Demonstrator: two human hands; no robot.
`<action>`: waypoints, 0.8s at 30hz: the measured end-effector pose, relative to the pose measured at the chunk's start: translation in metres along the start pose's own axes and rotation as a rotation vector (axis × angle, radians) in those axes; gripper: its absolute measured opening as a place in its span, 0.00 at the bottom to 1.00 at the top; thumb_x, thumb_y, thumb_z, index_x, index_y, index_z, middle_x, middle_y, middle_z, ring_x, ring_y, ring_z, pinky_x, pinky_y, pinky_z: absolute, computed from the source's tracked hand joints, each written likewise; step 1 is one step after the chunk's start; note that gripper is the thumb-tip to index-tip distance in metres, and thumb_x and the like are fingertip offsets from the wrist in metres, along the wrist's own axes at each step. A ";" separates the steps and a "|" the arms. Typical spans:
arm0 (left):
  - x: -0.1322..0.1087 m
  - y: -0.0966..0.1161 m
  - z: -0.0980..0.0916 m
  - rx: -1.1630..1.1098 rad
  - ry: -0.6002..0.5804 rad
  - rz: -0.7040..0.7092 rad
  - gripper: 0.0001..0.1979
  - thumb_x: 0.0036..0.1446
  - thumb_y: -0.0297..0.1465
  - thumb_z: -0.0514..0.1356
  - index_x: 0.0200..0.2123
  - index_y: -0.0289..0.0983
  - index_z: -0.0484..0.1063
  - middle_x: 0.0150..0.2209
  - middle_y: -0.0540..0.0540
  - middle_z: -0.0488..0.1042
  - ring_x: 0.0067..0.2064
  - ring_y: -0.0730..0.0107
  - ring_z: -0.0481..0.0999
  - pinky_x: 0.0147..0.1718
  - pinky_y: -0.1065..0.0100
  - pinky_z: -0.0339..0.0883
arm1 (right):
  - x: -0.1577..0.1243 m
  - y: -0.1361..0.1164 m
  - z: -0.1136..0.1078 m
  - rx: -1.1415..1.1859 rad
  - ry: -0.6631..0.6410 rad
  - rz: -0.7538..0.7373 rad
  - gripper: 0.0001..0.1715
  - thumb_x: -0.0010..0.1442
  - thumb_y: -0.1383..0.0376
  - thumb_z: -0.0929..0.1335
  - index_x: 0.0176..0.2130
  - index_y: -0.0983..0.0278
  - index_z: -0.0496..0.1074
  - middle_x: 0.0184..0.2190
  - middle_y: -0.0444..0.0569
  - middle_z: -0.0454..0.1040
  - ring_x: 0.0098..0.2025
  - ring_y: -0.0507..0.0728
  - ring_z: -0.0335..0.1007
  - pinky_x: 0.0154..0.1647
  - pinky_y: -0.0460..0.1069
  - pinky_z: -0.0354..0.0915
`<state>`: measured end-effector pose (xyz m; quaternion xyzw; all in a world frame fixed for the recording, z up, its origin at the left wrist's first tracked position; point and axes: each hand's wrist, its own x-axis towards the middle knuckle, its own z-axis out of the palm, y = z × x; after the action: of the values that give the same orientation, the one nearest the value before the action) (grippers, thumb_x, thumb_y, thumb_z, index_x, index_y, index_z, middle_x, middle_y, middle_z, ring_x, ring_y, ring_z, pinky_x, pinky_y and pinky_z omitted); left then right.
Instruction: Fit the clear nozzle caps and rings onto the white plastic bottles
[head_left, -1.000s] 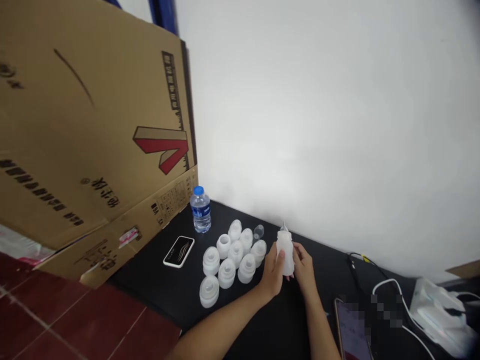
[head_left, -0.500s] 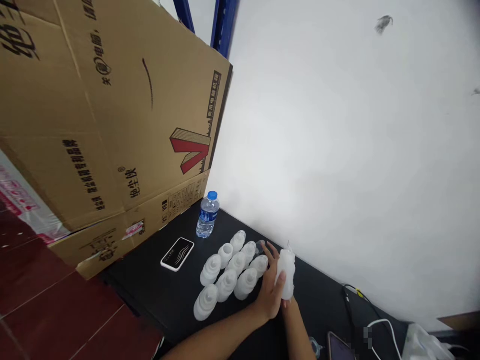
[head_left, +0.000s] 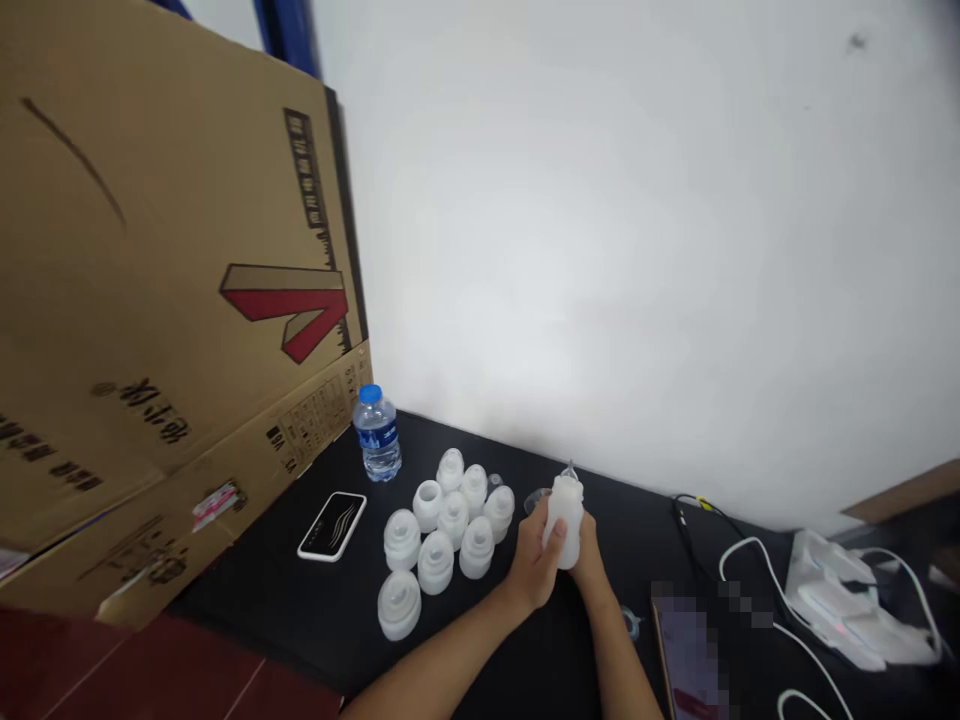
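Observation:
My left hand is wrapped around a small translucent white plastic bottle, its thumb across the front. Behind and to the right of that bottle, my right hand also grips it; most of its fingers are hidden. The bottle is nearly upright above the table, with a clear pointed tip on top. Left of my hands, several similar white bottles stand in a loose group, most with stepped tops. One bottle there has a wide open mouth. A clear plastic piece lies just behind my left hand.
On the black table stand a blue-capped water bottle and a white-edged device. A large cardboard box rises at left. A phone, a blue-grey ring, cables and a white power strip lie right. A white wall backs the table.
My view has swung to the right, bringing the white power strip into sight. The fingers of my left hand, spread before, have closed around the bottle.

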<state>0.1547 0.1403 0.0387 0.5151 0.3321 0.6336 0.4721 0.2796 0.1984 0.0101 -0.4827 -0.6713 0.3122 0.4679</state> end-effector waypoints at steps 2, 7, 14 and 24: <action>0.002 0.000 -0.001 0.024 0.012 0.004 0.28 0.74 0.54 0.53 0.52 0.36 0.77 0.43 0.41 0.79 0.43 0.59 0.77 0.47 0.59 0.73 | 0.001 -0.003 -0.005 0.026 0.060 0.032 0.16 0.59 0.52 0.74 0.42 0.60 0.79 0.32 0.48 0.81 0.32 0.60 0.73 0.33 0.52 0.70; 0.002 -0.006 0.001 -0.008 0.012 -0.138 0.27 0.72 0.55 0.58 0.48 0.36 0.77 0.40 0.42 0.79 0.40 0.60 0.77 0.40 0.63 0.73 | 0.010 -0.009 -0.010 0.360 0.289 0.154 0.25 0.58 0.46 0.78 0.46 0.59 0.77 0.40 0.51 0.84 0.37 0.61 0.78 0.41 0.54 0.74; -0.004 -0.012 0.006 0.064 -0.136 -0.288 0.38 0.70 0.58 0.57 0.72 0.41 0.62 0.37 0.45 0.79 0.27 0.69 0.73 0.21 0.71 0.64 | 0.015 -0.006 -0.017 0.910 0.491 0.344 0.27 0.54 0.47 0.81 0.45 0.58 0.77 0.39 0.48 0.85 0.38 0.62 0.82 0.38 0.55 0.77; -0.004 -0.019 0.005 0.086 -0.181 -0.332 0.37 0.71 0.58 0.56 0.72 0.44 0.60 0.32 0.51 0.74 0.21 0.74 0.68 0.15 0.74 0.57 | 0.013 -0.022 -0.014 1.035 0.469 0.334 0.27 0.56 0.50 0.81 0.50 0.58 0.77 0.46 0.49 0.86 0.41 0.60 0.83 0.43 0.54 0.77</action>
<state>0.1647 0.1425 0.0217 0.5279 0.3954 0.4831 0.5758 0.2833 0.2028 0.0389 -0.3469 -0.2251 0.5535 0.7229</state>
